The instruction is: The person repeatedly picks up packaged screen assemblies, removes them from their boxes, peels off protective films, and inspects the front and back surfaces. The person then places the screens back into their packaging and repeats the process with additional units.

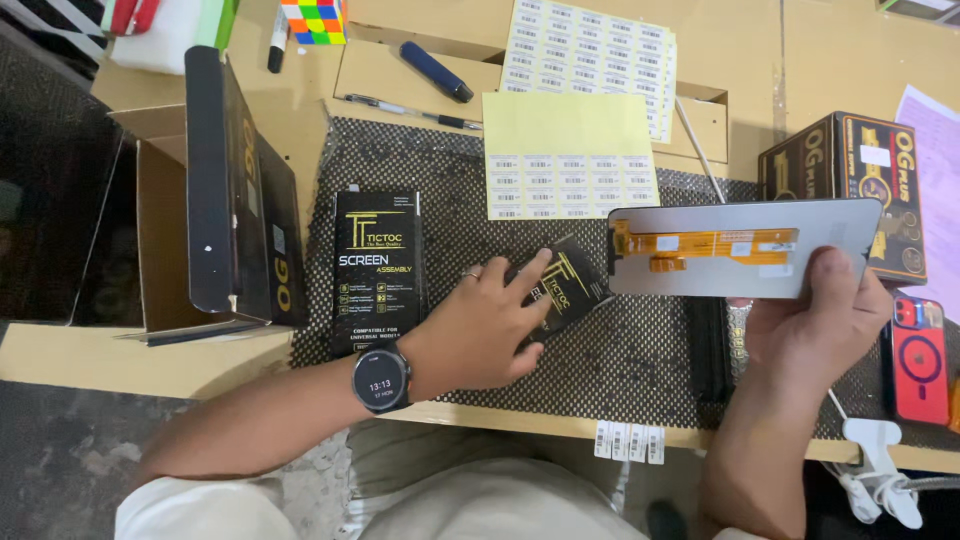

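Observation:
My right hand [825,325] holds up a phone screen panel [740,250], its grey back and orange flex cable facing me, gripped at its lower right edge. My left hand [490,320], wearing a wristwatch and a ring, rests fingers-down on a small black box [565,285] with gold print lying tilted on the black mesh mat [450,170]. A second, longer black box [377,265] lies flat just left of that hand.
An open cardboard carton [160,230] holding upright black boxes [235,190] stands at left. Label sheets [570,160], pens [435,70] and a colour cube [313,20] lie at the back. A black-and-gold box [850,175] and a red phone [918,360] sit at right.

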